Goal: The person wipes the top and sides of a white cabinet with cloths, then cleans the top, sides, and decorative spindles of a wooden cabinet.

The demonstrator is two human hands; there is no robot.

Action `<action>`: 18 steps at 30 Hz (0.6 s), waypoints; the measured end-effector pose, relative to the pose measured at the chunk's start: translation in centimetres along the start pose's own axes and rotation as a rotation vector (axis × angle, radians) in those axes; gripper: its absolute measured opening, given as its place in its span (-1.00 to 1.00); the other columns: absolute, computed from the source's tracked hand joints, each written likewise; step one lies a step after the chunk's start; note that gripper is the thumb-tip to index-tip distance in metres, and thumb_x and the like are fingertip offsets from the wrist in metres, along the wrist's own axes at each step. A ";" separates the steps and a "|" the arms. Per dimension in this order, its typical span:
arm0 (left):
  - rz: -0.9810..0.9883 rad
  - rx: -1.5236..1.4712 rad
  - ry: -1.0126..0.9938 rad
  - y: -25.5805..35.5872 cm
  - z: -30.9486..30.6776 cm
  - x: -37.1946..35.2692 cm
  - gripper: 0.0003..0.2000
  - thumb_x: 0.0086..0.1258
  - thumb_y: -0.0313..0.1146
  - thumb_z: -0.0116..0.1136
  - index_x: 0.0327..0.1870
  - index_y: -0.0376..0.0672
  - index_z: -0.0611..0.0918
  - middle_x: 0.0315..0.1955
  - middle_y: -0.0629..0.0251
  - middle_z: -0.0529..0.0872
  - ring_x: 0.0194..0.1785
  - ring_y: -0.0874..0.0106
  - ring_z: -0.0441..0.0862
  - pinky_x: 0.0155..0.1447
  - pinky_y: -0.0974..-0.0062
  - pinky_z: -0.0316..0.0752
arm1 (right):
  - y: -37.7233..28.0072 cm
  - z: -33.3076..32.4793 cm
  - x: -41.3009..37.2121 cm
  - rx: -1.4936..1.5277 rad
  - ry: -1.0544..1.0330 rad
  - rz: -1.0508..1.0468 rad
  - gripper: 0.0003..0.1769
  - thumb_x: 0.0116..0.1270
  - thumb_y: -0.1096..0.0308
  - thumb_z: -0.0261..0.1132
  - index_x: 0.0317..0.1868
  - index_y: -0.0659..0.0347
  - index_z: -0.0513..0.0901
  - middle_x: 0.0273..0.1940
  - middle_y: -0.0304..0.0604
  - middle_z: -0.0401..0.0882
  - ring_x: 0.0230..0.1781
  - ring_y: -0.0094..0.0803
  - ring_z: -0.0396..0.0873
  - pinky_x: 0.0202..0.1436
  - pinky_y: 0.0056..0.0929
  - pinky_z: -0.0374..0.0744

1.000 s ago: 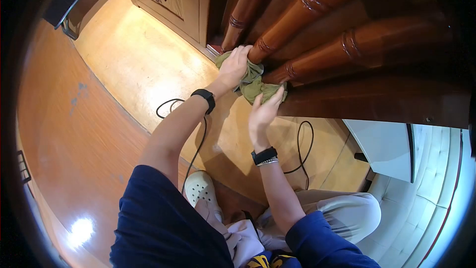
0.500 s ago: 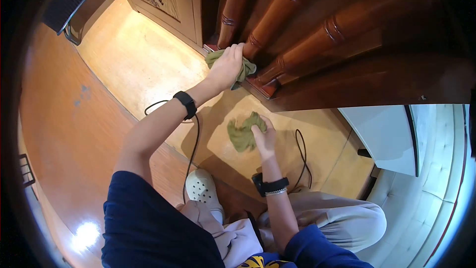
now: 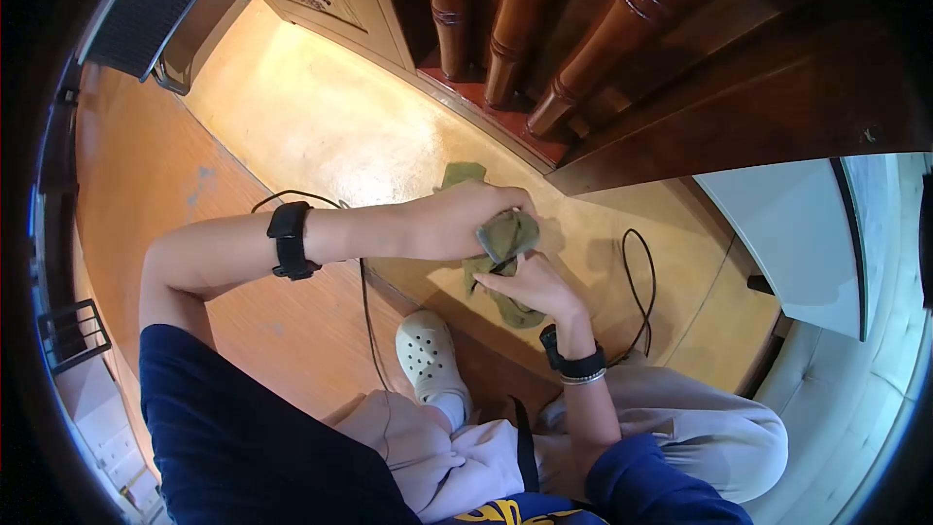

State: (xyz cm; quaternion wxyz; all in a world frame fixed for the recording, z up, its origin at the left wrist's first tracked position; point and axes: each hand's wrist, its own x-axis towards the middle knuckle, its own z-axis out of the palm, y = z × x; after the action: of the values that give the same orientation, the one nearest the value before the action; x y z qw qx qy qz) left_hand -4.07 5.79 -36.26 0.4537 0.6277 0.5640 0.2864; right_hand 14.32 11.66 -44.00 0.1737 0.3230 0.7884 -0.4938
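Observation:
My left hand point(image 3: 478, 217) is closed round a green cloth point(image 3: 509, 235), whose folds stick out past the fingers and behind the hand. Just below it, my right hand point(image 3: 533, 284) holds a green cloth point(image 3: 515, 311) that hangs under the palm. The hands meet above the floor, close together, with cloth between them. Whether the cloths are separate at the point of contact cannot be seen. Behind the hands stands dark wooden furniture with round carved posts point(image 3: 510, 39) on a reddish base point(image 3: 515, 126).
Black cables point(image 3: 367, 316) point(image 3: 649, 301) lie on the tan floor point(image 3: 321, 126). A white panel point(image 3: 777, 233) and a pale padded seat point(image 3: 826, 379) are at the right. A dark chair point(image 3: 160, 5) stands at the upper left, and my white shoe point(image 3: 425, 355) is below.
My left hand has come away from the base of the posts with its cloth and moved down and right to my right hand. The view has shifted slightly.

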 end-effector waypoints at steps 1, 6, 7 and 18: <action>0.036 -0.051 -0.076 0.9 -0.2 0.3 -0.66 0.12 -0.56 0.12 -0.03 -0.20 0.46 -0.18 0.14 0.61 -0.05 0.22 0.57 0.03 0.40 0.44 | 0.0 -0.2 0.0 0.012 -0.010 0.019 -0.28 0.11 0.11 0.32 0.20 0.34 0.33 0.15 0.10 0.37 0.19 -0.20 0.36 0.23 -0.38 0.32; 0.082 -0.170 0.296 1.6 -2.1 1.3 -0.66 0.15 -0.58 0.10 -0.01 -0.16 0.49 -0.21 0.23 0.60 -0.08 0.43 0.56 -0.02 0.50 0.45 | 0.0 -1.9 -1.7 0.281 0.054 -0.125 -0.69 0.20 0.30 0.25 -0.13 0.37 0.56 -0.29 -0.13 0.58 -0.26 -0.51 0.48 -0.14 -0.54 0.44; 0.089 -0.181 0.302 1.2 -2.4 1.6 -0.66 0.15 -0.58 0.10 -0.01 -0.16 0.49 -0.21 0.23 0.60 -0.08 0.43 0.56 -0.02 0.50 0.45 | -0.1 -2.5 -2.4 0.282 0.154 -0.155 -0.77 0.23 0.35 0.22 -0.24 0.39 0.60 -0.45 -0.23 0.58 -0.41 -0.60 0.44 -0.29 -0.59 0.43; 0.192 0.013 0.197 4.1 -8.7 3.8 -0.61 0.17 -0.54 0.11 0.09 -0.24 0.47 -0.22 0.21 0.61 -0.11 0.41 0.57 -0.02 0.51 0.46 | -1.9 -8.4 -7.4 0.399 0.715 -0.272 -0.89 0.23 0.47 0.14 -0.38 0.35 0.52 -0.51 -0.36 0.41 -0.46 -0.66 0.32 -0.37 -0.65 0.31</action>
State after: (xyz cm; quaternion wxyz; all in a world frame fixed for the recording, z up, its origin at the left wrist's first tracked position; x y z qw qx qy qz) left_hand -9.09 11.81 -29.51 0.3624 0.6506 0.5451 0.3850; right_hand 18.79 16.05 -34.62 -0.2430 0.3942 0.7235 -0.5120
